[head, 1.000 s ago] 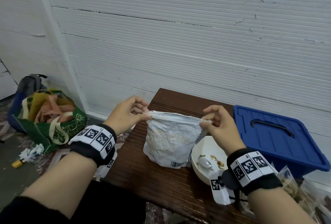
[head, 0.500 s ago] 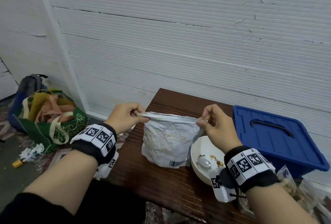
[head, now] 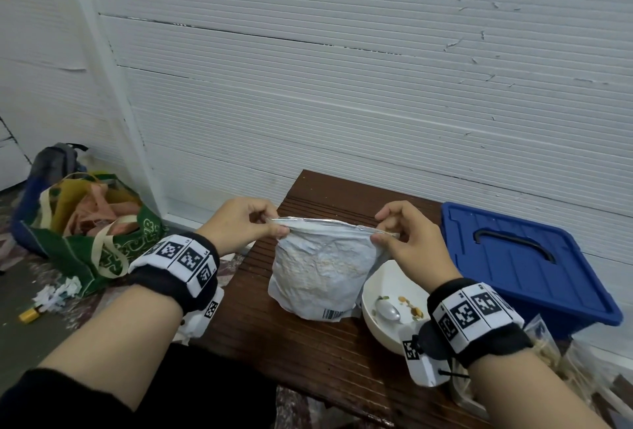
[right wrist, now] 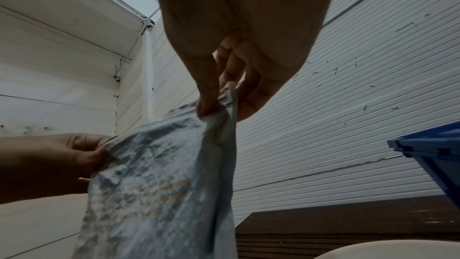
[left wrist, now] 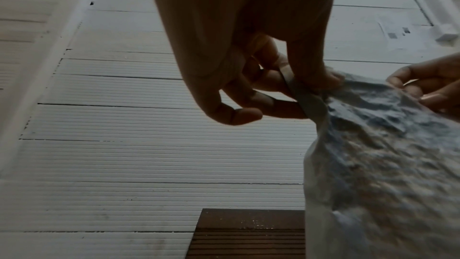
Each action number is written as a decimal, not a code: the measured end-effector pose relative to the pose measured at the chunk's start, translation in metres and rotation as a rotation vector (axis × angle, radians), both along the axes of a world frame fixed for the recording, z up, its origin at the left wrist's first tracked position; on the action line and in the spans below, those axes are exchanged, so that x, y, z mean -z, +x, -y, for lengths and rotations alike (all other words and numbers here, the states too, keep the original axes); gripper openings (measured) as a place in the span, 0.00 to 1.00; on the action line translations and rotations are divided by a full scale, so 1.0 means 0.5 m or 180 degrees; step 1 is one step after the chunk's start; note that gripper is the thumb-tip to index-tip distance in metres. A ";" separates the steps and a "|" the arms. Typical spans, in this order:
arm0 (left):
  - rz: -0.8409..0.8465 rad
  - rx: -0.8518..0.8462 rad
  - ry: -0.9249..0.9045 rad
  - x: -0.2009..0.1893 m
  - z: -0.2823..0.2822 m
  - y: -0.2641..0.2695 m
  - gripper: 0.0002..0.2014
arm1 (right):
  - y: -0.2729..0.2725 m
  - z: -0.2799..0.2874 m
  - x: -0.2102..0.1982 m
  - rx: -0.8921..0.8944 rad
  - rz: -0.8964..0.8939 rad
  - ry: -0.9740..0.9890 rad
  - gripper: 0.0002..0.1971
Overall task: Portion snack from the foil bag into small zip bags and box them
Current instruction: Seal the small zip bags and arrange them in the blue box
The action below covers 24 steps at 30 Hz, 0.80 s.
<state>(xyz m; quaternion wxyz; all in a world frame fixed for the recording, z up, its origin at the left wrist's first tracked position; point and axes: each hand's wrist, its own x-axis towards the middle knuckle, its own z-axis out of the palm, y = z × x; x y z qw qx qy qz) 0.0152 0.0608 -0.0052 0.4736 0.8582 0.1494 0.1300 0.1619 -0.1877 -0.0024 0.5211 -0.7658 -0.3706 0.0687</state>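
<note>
Gripping, left hand (head: 241, 226): thumb and fingers pinch the left top corner of the foil bag (head: 320, 271), at about 9 o'clock of its mouth.
Gripping, right hand (head: 407, 236): thumb and fingers pinch the right top corner, at about 3 o'clock, so the top edge runs taut between both hands (the mouth looks pressed flat).
Foil bag: crumpled, upright, its bottom on the dark wooden table (head: 308, 353), barcode near the lower edge.
Bowl (head: 383, 326): white, touching the bag at its 4 o'clock, holding a spoon (head: 387, 310) and a few snack crumbs.
Blue box (head: 524, 264): lidded, at 3 o'clock of the bowl.
Small zip bags (head: 548, 353): filled, at the table's 4 o'clock, beyond the right wrist.
Green tote (head: 85, 240): on the floor at 9 o'clock.
</note>
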 end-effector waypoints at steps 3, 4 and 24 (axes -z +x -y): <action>0.0013 0.0106 0.0092 -0.004 -0.003 -0.006 0.07 | 0.001 -0.002 -0.002 -0.0003 0.0155 -0.0054 0.14; -0.0005 0.0135 0.0114 -0.006 -0.004 -0.007 0.07 | 0.001 -0.002 -0.002 0.0000 0.0207 -0.0068 0.14; -0.0007 -0.0003 0.0036 0.003 -0.019 0.009 0.08 | -0.014 -0.011 -0.008 0.0197 0.0235 -0.0766 0.07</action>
